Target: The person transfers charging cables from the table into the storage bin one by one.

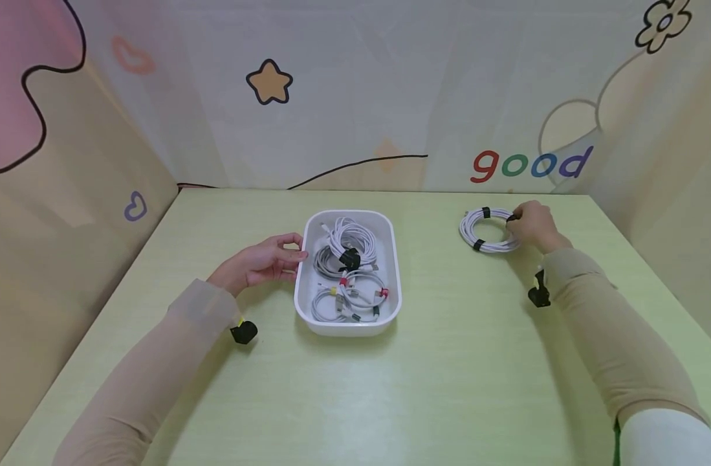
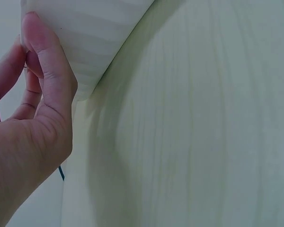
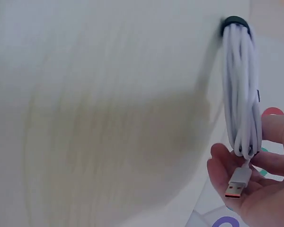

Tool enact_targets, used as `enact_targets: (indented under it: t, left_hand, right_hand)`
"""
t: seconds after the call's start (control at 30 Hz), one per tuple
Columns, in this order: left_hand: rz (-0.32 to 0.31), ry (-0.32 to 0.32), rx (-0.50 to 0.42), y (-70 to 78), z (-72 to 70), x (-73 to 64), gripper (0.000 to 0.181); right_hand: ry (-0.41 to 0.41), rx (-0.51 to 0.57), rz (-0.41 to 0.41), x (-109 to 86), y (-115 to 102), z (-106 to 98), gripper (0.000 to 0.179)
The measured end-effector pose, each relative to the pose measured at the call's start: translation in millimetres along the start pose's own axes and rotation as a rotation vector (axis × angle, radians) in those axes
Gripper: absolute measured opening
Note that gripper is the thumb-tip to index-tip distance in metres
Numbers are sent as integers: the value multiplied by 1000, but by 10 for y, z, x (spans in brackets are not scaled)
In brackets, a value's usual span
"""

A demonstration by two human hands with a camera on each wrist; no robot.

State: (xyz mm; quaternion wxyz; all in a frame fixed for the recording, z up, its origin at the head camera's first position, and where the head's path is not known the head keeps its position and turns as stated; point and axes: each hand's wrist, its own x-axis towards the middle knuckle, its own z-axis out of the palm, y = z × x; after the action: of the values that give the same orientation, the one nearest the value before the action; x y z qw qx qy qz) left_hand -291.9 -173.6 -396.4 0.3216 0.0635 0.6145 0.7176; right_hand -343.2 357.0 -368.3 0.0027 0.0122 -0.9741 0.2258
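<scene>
My left hand (image 1: pixel 268 260) pinches the left rim of a white plastic box (image 1: pixel 348 330), seen close up by the left wrist camera with the thumb against the outer wall (image 2: pixel 85 38). Inside the box lie several coiled cables: a larger white coil (image 1: pixel 363 239) with a black strap at the back, and thinner coils (image 1: pixel 361 304) with coloured ties in front. Over at the right, my right hand (image 1: pixel 535 225) holds a big coil of white cable (image 1: pixel 474 243) by its right side. Black straps bind this coil, and its USB plug (image 3: pixel 239 182) hangs by the palm in the right wrist view.
Everything is on a pale green wood-grain table (image 1: pixel 355 401). A printed cloth backdrop (image 1: pixel 355 97) rises along its back edge and sides. Each wrist carries a small black camera, such as the left one (image 1: pixel 244 332).
</scene>
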Motion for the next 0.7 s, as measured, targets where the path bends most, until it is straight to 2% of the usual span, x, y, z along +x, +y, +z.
enact_targets:
  t: [0.17,0.27,0.5,0.7]
  left_hand:
    - [5,6,0,-12,2,3,10]
    - [3,15,0,-7,8,-2,10]
    - [0,13,0,-19,7,2,12]
    - [3,16,-6,-19,-3,10,12]
  right_hand:
    - [40,31,-30,-19,-27,-62,37]
    - [18,74,-12,-37,-42,-85,37]
    - [-54,246,68,-97,-63,-108,39]
    - [-73,291,73,-143,-71,-125,41]
